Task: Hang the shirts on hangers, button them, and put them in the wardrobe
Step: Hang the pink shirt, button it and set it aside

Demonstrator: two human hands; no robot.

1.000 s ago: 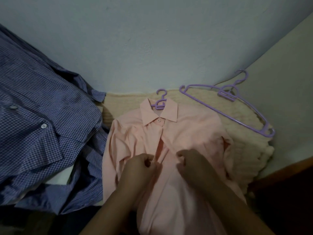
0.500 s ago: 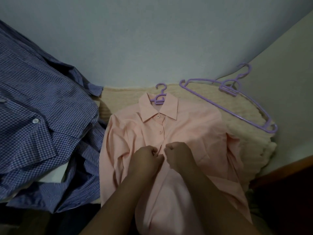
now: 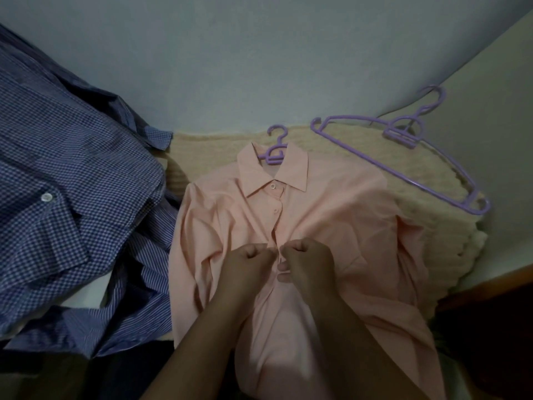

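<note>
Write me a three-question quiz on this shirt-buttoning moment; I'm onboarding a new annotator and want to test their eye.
1. True or false: the pink shirt already has a purple hanger in its collar.
2. Where do the left hand and right hand work?
A. At the collar
B. At the shirt's front placket, mid-chest
C. On the spare hanger
3. Fill in: the blue checked shirt lies to the pink shirt's ____.

Key: 1 true; 2 B; 3 left.
</note>
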